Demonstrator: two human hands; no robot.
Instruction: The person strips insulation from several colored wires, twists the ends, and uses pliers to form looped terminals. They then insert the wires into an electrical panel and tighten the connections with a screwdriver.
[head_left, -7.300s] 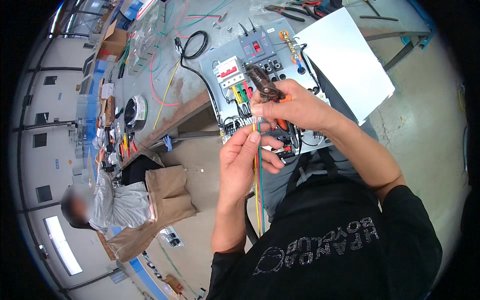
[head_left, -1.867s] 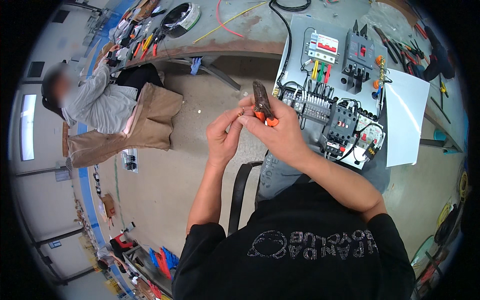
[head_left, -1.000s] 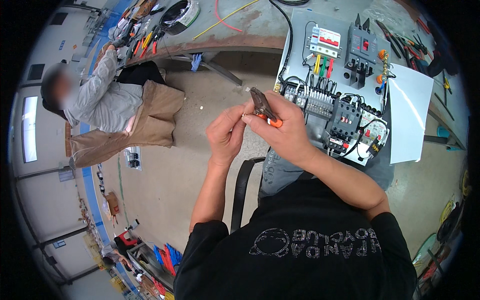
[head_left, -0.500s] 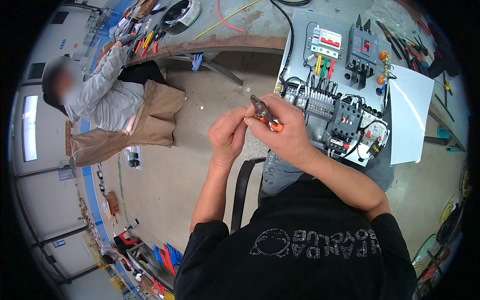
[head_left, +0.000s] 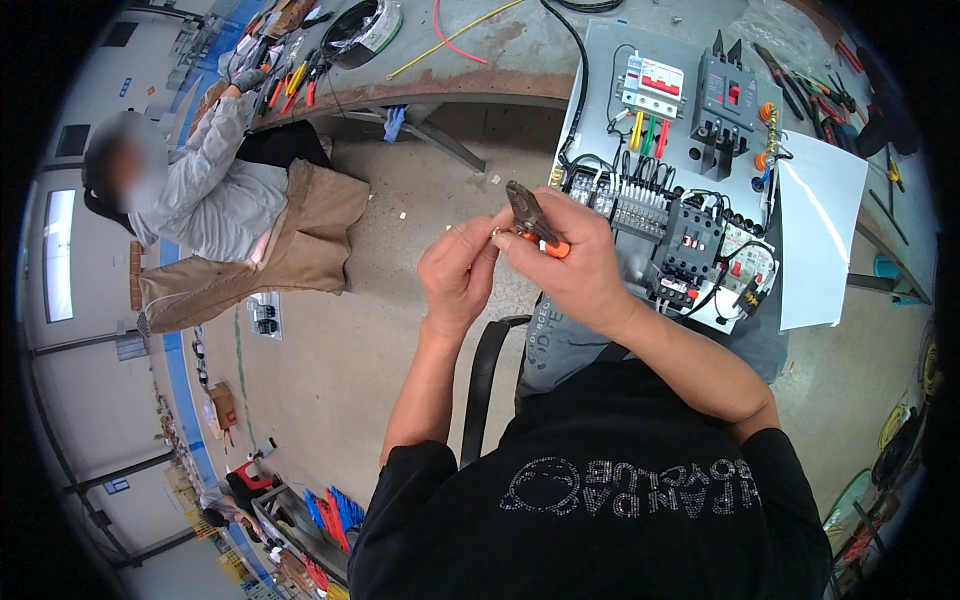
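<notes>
My right hand [head_left: 568,240] is closed round a pair of pliers [head_left: 526,208] with dark jaws and orange grips; the jaws point up and away from me. Close beside it, the fingers of my left hand [head_left: 457,265] are pinched together. A tiny shiny metal piece [head_left: 495,233] shows between the two hands' fingertips, too small to name. Just right of my hands is a mounting panel [head_left: 602,60] carrying a row of terminal blocks [head_left: 637,213], a contactor [head_left: 690,238], a small breaker with red levers [head_left: 655,80] and a large dark breaker [head_left: 725,95].
A white sheet [head_left: 815,230] lies at the panel's right, with several hand tools [head_left: 825,105] beyond it. On the far bench [head_left: 450,75] are a coil of black cable [head_left: 362,30] and loose wires. A co-worker [head_left: 215,210] sits at the left. A chair armrest [head_left: 483,385] stands by my left arm.
The pliers have turned slightly in my right hand, showing their jaws broader. Both hands stay close together in nearly the same place, and the small metal piece shows more clearly.
</notes>
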